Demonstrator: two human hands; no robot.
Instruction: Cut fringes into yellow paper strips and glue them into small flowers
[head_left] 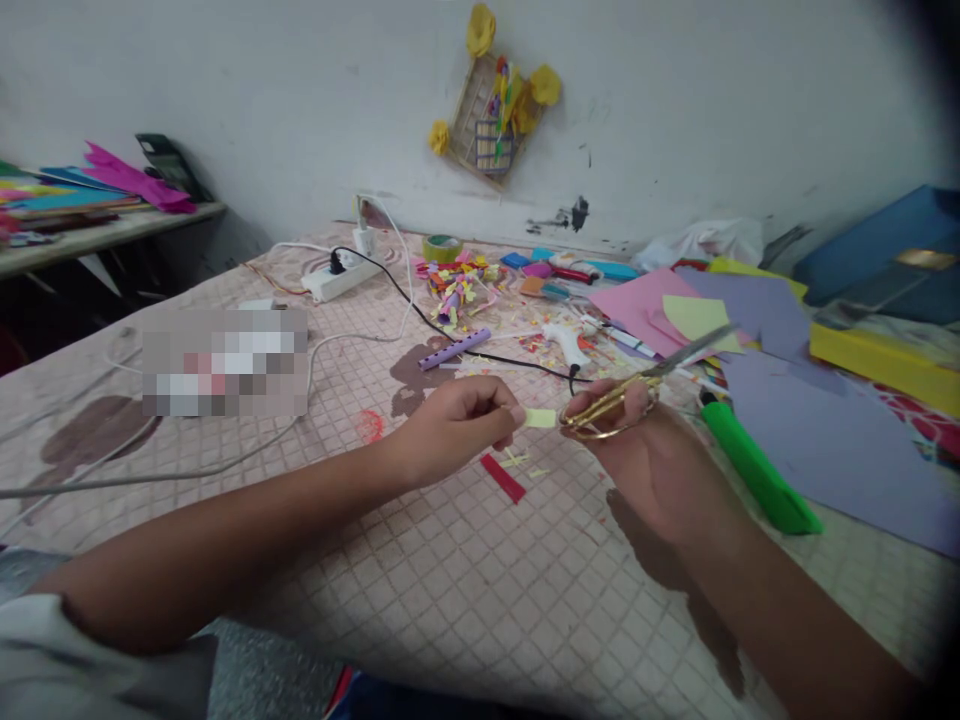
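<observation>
My left hand (469, 425) pinches a small pale yellow paper strip (540, 418) above the middle of the table. Facing it, my right hand (645, 450) is closed around gold-handled scissors (611, 405), their blades pointing away to the upper right, apart from the strip. The far end of the strip comes close to the right fingertips; whether they touch I cannot tell. Under the hands lie a red paper strip (502, 479) and thin yellow paper slivers (517, 460). A purple paper tube with dark dots (454, 349) rests just beyond my left hand.
A white glue gun (566, 345) lies among paper scraps, its black cord crossing the table. Purple paper sheets (840, 430) and a green rolled piece (761, 470) are at right. Farther back are a power strip (341, 280) and a tape roll (442, 248). White cables cross the left side.
</observation>
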